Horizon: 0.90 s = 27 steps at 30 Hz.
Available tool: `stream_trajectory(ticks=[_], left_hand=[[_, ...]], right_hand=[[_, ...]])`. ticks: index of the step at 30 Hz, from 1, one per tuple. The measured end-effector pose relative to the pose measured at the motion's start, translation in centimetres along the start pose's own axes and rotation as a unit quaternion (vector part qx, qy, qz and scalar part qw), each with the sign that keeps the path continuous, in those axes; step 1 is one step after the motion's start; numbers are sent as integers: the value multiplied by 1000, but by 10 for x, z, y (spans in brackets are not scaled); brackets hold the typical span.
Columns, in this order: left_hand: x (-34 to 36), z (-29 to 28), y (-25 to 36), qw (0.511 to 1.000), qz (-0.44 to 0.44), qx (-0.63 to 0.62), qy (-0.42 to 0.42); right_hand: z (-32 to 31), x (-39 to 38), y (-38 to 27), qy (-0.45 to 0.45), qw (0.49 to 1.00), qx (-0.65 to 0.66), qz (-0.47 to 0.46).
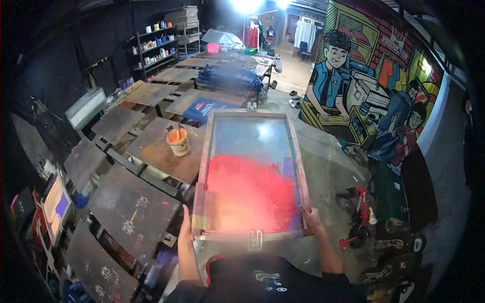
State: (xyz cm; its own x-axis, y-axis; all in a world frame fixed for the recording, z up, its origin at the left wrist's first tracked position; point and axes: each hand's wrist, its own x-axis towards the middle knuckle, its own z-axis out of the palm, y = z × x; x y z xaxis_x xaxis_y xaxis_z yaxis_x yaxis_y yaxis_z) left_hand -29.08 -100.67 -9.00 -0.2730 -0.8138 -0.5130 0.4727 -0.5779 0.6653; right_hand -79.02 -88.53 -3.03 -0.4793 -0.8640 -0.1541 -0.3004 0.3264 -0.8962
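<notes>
A wood-framed printing screen (252, 136) is held upright or tilted in front of my body, its lower part smeared red, with purple at the right edge and clear mesh above. My left hand (186, 227) grips the lower left side of the frame, thumb along the outside, other fingers mostly hidden behind it. My right hand (312, 219) holds the lower right side, fingers curled at the edge. Metal clips (255, 239) are fixed at the middle of the frame's top and bottom. An orange-stained bucket (178, 145) with a tool in it stands on a board to the left.
Rows of dark printing boards (113, 126) fill the left, one bearing blue cloth (202, 112). A laden shelf (154, 50) stands behind. At right are a painted mural wall (343, 81), the concrete floor (333, 177), a red object (356, 212) and skateboards (394, 245).
</notes>
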Motion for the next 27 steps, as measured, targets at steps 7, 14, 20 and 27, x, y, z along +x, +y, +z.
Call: stream_trajectory(ticks=[7, 14, 20, 27], left_hand=[[49, 79, 16, 999, 16, 46, 21], [152, 126, 75, 999, 31, 13, 5], [214, 169, 160, 997, 63, 2, -52], [297, 186, 224, 997, 63, -41, -26]], right_hand=[[-33, 85, 3, -41, 997, -6, 59], [-20, 223, -17, 17, 1000, 3, -21], [7, 310, -132, -36, 998, 14, -52], [46, 429, -175, -32, 996, -60, -53]])
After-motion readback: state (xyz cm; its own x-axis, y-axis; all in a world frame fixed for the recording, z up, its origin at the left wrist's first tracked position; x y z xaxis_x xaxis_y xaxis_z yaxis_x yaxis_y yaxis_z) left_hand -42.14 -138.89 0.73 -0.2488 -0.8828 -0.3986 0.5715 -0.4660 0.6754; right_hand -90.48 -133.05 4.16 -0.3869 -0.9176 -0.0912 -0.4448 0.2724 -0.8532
